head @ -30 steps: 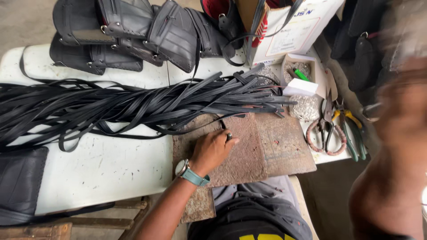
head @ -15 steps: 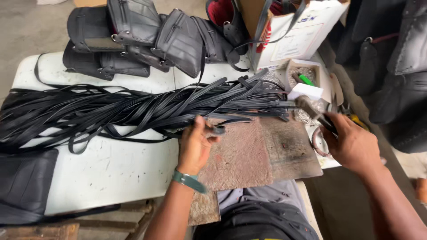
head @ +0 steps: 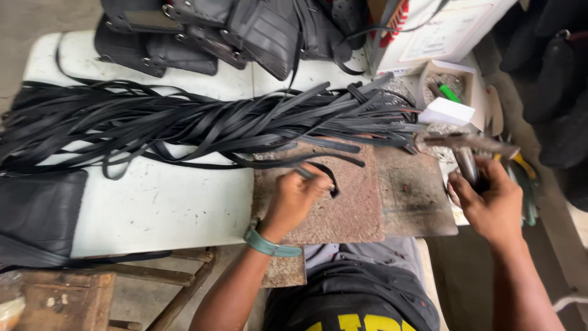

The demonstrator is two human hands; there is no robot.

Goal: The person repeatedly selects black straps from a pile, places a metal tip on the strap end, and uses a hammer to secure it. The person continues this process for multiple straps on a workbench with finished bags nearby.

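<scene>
A short black leather strap [head: 323,173], bent into a loop, lies on the brown stone work slab [head: 355,208] at the centre of the frame. The left hand [head: 294,199] pinches one end of it, fingers closed together on the strap, with a teal band [head: 267,245] round the wrist. To the right of centre, the right hand [head: 487,202] has its fingers wrapped tight round the handle of a worn metal hammer [head: 467,147], whose head points left just above the slab's right edge.

Just above the slab, a long heap of black leather strips [head: 202,125] runs across the white tabletop [head: 159,205] from the left edge to right of centre. Several black leather bags [head: 245,27] sit along the top of the frame. At upper right a small open cardboard box [head: 450,92] holds a green marker [head: 450,93] and a white folded card [head: 447,112]. Another black bag [head: 37,211] lies at the left edge.
</scene>
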